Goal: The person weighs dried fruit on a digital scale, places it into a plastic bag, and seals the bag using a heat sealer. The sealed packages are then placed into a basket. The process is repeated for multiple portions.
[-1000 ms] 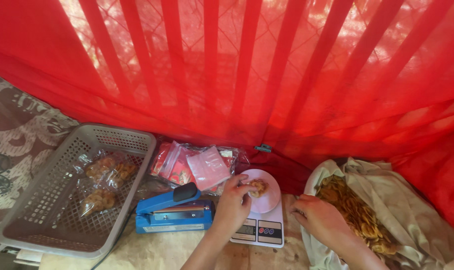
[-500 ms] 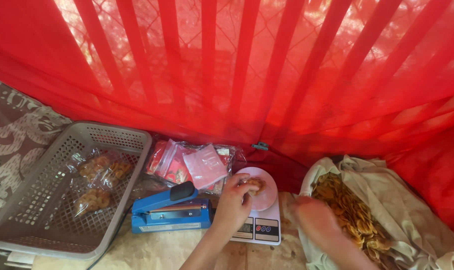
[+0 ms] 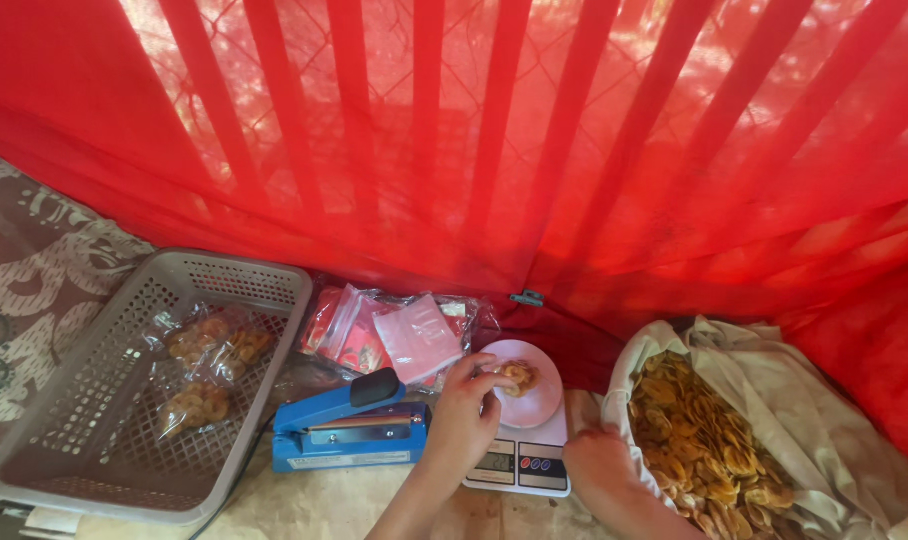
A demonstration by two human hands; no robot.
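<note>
The left hand point(image 3: 466, 412) pinches chips point(image 3: 519, 376) on the plate point(image 3: 536, 400). Right of the plate, the right hand point(image 3: 596, 466) rests loose by the chip bag point(image 3: 764, 400).

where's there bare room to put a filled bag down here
Free: the near and left floor of the grey basket, beside its packed bags, and the strip in front of the blue sealer. Crowded: scale, left hand, right hand, chip sack.

Sealer point(image 3: 349, 430) left of scale point(image 3: 519, 462) — basket point(image 3: 124, 460) beyond

home snack-packing spot, scale point(image 3: 519, 462), heat sealer point(image 3: 349, 430), chips sack point(image 3: 774, 400)
</note>
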